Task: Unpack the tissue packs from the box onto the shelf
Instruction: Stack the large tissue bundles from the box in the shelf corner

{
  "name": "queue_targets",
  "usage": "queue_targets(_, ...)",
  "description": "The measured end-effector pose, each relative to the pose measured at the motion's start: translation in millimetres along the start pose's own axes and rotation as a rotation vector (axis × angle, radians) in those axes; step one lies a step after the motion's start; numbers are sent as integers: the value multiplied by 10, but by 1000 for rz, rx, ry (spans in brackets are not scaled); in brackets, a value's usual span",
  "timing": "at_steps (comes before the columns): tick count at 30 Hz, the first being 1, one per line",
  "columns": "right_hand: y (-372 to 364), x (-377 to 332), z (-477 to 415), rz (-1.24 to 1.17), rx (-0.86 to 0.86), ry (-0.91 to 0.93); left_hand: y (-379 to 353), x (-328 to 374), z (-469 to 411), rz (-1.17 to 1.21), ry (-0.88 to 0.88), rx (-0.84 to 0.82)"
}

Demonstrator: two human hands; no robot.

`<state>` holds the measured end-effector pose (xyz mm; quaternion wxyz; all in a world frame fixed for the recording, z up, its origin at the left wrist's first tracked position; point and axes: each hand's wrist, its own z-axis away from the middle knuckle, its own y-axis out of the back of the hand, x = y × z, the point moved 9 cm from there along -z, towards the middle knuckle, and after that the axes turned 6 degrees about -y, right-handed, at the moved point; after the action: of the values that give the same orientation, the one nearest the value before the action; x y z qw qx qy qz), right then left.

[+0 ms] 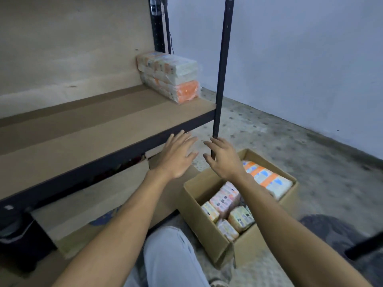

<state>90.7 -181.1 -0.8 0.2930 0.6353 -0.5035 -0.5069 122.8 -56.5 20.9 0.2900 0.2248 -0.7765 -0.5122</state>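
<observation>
Nearest the lens is a knee in pale denim [165,253], with both bare forearms extending forward above it. Left hand [176,156] and right hand [222,160] are raised side by side, palms facing away, fingers spread and slack; neither grips anything. Both hang in the air between the shelf's front edge and the box, the right one overlapping the black upright post [220,79] in the view; contact with the post cannot be confirmed. Cardboard box [207,230] sits open on the speckled floor [290,141] to the right of the knee, with several tissue packs [224,198] stood on end inside and one larger bundle [267,179] lying flat at the far end. Two bundles [169,76] are already stacked at the right rear corner of the shelf [83,137], against the back panel; most of the board is unoccupied. Assessment: unpacking is at an early stage, and the hands appear to be between loads. Recommended handling: lower both hands into the box, clasp a bundle by its two long sides, since the plastic wrap is likely slippery, lift clear of the flaps, then set it just beside the existing stack, avoiding the post. Printing on the wrappers shows as orange bands and small dark label patches, but no brand or wording is legible.
</observation>
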Motion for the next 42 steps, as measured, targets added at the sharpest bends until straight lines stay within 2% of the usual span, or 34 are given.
queue_targets(11,-371,1457,698,63,-152,-249,-1320,547,-210,145,-123,-214)
queue_targets(21,-854,2441,726,190,-226,-309,-2711,759,-666,161,-233,-394)
queue_targets(31,-1109,2984,611,253,-176,-307,-3522,750,-1184,153,-393,-334)
queue_targets(37,-1227,3078,554,307,-235,-313,-3730,745,-1396,162,-463,-274)
queue_targets(42,-1214,3112,500,339,-196,-294,-3789,762,-1464,186,-487,-245)
